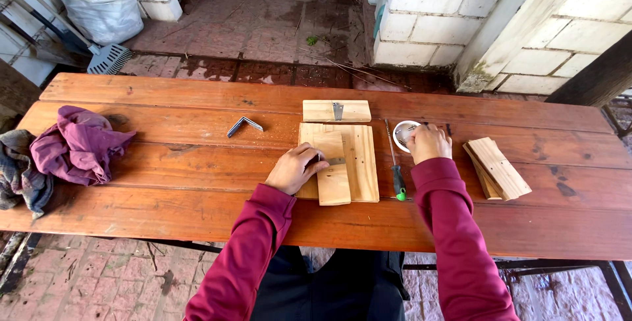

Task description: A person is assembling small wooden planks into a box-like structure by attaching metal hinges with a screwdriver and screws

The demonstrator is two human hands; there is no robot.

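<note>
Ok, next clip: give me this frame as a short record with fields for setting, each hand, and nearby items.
setting: outdoor wooden table on brick paving
left hand: rests on a narrow wood piece lying on a wider board
right hand: fingers in a small white dish
between hands: green-handled screwdriver
behind boards: wood block with metal bracket
left of boards: loose angle bracket
far left: purple cloth
right: stacked wood offcuts

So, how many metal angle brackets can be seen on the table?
3. One loose bracket lies left of the boards; one sits on the far small board; one is under the left hand. More may be hidden.
</note>
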